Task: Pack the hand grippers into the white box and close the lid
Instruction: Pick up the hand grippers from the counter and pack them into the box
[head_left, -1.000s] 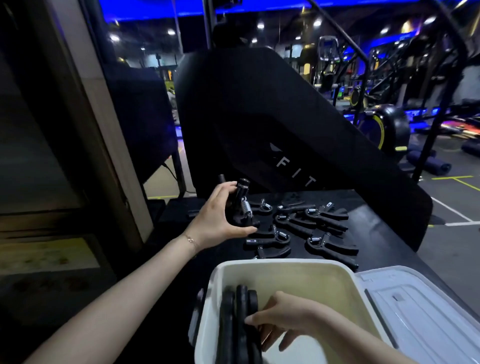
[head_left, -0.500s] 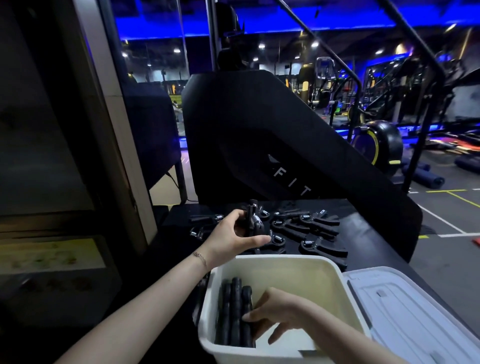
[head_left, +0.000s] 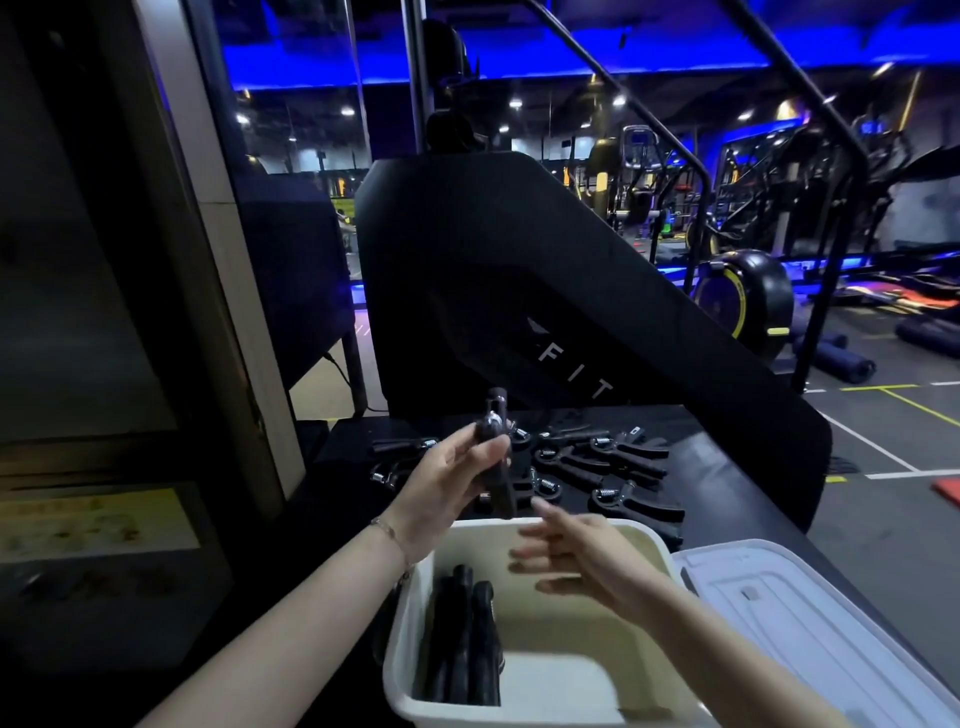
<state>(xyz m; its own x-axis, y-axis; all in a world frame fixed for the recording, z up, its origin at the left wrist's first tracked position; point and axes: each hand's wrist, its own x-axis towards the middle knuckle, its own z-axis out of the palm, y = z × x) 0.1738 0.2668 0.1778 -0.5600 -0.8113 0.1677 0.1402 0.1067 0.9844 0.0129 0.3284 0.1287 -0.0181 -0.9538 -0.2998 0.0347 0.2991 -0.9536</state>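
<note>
My right hand (head_left: 582, 558) has left the stacked grippers in the white box (head_left: 524, 691), fingers spread & empty, reaching for the hand gripper (head_left: 496, 457) my left hand (head_left: 447, 488) grips above the box's far-left corner; handoff next, prob. More w/ the table's far edge; lid (head_left: 810, 623) off at right.

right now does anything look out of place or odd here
Nothing stands out. Packed grippers stand along the white box's left wall, the lid lies beside it, and the left hand holds one hand gripper.
</note>
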